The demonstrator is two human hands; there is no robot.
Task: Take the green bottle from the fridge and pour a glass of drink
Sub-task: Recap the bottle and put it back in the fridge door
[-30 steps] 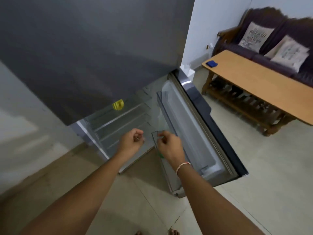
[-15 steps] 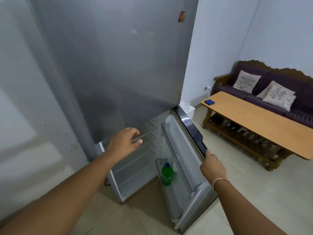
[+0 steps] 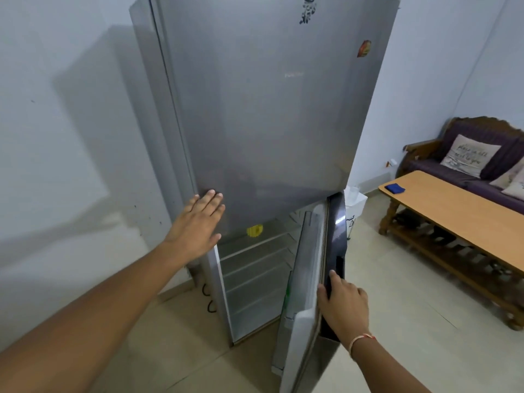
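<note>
Behind the inner lining of the lower fridge door (image 3: 307,268), only a thin green sliver of the green bottle (image 3: 287,292) shows, low along the door's inside edge; the rest of it is hidden by the door. That door stands partly open, its dark glossy outer face turned to the right. The right hand (image 3: 341,303) holds the door's free edge, thumb on the pale inner side and fingers curled round onto the dark outer face; a thin band circles the wrist. Inside the lower compartment, bare wire shelves (image 3: 255,268) run one above another, and a small yellow thing (image 3: 254,230) sits near the top of the compartment, just under the upper door.

The left hand (image 3: 198,225) lies flat against the lower left corner of the grey upper door (image 3: 269,109), fingers straight and close together, holding nothing. Two stickers are on that door near its top and right edge, too small to read. A dark cable loops on the floor at the fridge's left foot.

To the right, well apart from the fridge, a long wooden table (image 3: 465,211) carries a small blue object (image 3: 395,188) at its near left corner. Behind the table's far edge stands a dark sofa (image 3: 465,154) with printed cushions (image 3: 469,155). A white bin (image 3: 355,204) stands against the wall just beside the fridge's right side.
</note>
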